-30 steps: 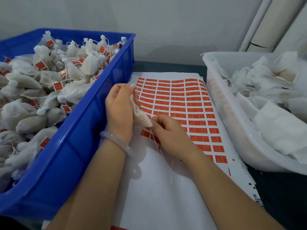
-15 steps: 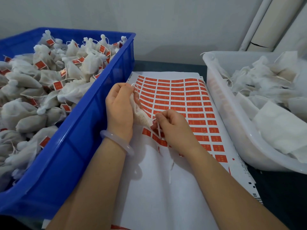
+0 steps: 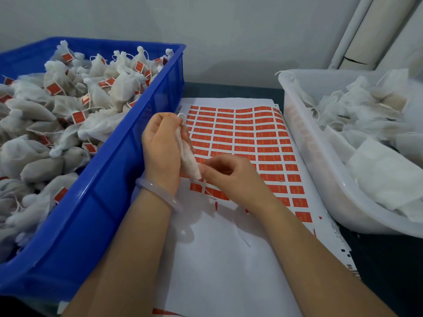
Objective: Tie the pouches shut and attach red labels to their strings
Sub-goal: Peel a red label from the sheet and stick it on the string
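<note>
Surface: dark tabletop, mostly covered. White label sheet lies flat at centre, running near to far. The far half carries a grid of red labels; the near half is bare backing, w/ a few red scraps at the boundary.

Left of the sheet: blue plastic crate, its right wall touching the sheet edge, heaped w/ tied pouches, many w/ a red tag on the string.

Right of the sheet: translucent white tub holding flat untied pouches in a loose pile.

Room: plain grey-white wall behind the table; pale pipes run up the far right corner.

Hands, above the sheet centre:
- Left hand: fingers curled round a white pouch, held lengthwise near-to-far just beside the crate wall. String loop shows at the fingertips at the far end. Pale bangle on the wrist.
- Right hand: fingers curled, thumb and forefinger pinching at the pouch's near end; fabric or string, can't tell.

Pouch is off the sheet, above the nearer label rows.
</note>
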The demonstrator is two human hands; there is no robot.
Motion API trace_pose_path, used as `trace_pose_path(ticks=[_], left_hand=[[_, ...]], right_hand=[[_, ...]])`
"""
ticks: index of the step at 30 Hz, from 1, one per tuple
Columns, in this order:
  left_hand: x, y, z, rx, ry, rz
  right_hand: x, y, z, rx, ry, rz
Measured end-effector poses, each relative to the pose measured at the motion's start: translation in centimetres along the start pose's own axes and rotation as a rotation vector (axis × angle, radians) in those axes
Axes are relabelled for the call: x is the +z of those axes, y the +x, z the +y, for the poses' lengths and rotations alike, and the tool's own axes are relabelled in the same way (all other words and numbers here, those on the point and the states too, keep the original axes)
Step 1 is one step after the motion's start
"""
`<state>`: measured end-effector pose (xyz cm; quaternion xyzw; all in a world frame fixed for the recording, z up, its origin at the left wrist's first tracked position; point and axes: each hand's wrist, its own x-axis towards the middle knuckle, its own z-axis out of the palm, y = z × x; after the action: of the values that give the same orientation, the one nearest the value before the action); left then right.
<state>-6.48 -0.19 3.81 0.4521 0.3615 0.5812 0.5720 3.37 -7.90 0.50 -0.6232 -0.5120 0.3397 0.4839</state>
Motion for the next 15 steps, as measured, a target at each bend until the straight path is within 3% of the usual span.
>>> trace_pose_path(ticks=[7,10,15], left_hand=[[-0.5,0.1,-0.4,-0.02,0.09,-0.016],[-0.4,0.2,-0.5,-0.02,0.098,0.006],[-0.3,0.2,-0.7,-0.034,0.101,0.059]], right_hand=[[-0.1,0.2,1.4,-0.071,-0.254,-0.109],[0.5,0.2,1.7,-0.127,-0.352,0.03],[-0.3,0.5,1.6,-0.061,-0.154,0.173]])
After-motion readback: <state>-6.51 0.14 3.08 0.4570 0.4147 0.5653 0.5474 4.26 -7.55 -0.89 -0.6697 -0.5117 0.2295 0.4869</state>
